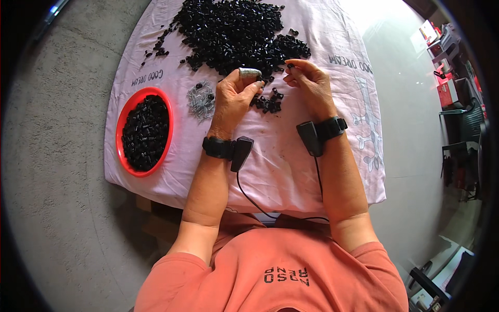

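Observation:
My left hand (232, 102) is closed in a pinch, a small black plastic piece (260, 79) at its thumb and fingertip. Silvery tape (250, 73) wraps one of its fingers. To the right, my right hand (314, 87) pinches another small black piece (290, 66) between thumb and forefinger. Just below and between the hands lies a small cluster of black pieces (268, 104). Beyond them spreads a large heap of the same pieces (231, 31). Left of my left hand is a little pile of thin, clear or silvery pins (200, 102), with a few black pieces on it.
A red oval basin (119, 136) full of black pieces stands at the table's left. Pale pink cloth (270, 161) covers the table. Black strapped devices (240, 154) sit on both wrists, their cable hanging across my lap. Shelves and chairs (468, 117) stand at the far right.

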`<act>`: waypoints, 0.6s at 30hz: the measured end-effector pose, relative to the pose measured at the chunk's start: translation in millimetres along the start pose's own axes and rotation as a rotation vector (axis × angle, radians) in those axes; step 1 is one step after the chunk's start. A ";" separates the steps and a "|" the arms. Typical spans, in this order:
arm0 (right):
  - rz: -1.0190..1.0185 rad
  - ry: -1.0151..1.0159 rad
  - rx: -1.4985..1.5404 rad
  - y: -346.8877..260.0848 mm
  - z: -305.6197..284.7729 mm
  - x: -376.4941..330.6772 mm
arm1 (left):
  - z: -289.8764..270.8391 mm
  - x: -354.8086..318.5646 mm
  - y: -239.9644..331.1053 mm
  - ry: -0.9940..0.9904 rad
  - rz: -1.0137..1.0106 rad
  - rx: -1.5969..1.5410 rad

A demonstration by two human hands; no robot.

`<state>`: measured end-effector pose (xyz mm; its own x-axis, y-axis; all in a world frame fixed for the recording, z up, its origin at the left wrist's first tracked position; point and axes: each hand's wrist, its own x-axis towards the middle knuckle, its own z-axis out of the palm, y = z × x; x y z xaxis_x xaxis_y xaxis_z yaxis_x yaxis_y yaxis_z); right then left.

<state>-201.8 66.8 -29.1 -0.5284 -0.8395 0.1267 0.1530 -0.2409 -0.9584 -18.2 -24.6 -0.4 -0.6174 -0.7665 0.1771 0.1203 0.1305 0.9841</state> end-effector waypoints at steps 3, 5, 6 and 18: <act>0.028 -0.008 -0.013 -3.0 1.4 -1.0 | -1.3 0.5 1.2 -0.015 -0.003 -0.050; 0.045 -0.015 -0.023 -5.1 2.4 -1.9 | -2.6 0.0 0.6 -0.017 -0.011 -0.058; 0.049 -0.016 -0.030 -6.3 2.5 -2.3 | -3.0 -0.2 0.3 -0.018 -0.022 -0.051; 0.067 -0.145 -0.023 -9.9 6.5 -3.2 | -4.3 1.0 -2.1 -0.007 -0.040 -0.027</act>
<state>-196.2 68.7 -18.4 -0.3917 -0.9151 0.0959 0.1637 -0.1719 -0.9714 -15.7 -28.4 -2.3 -0.6273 -0.7664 0.1382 0.1165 0.0831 0.9897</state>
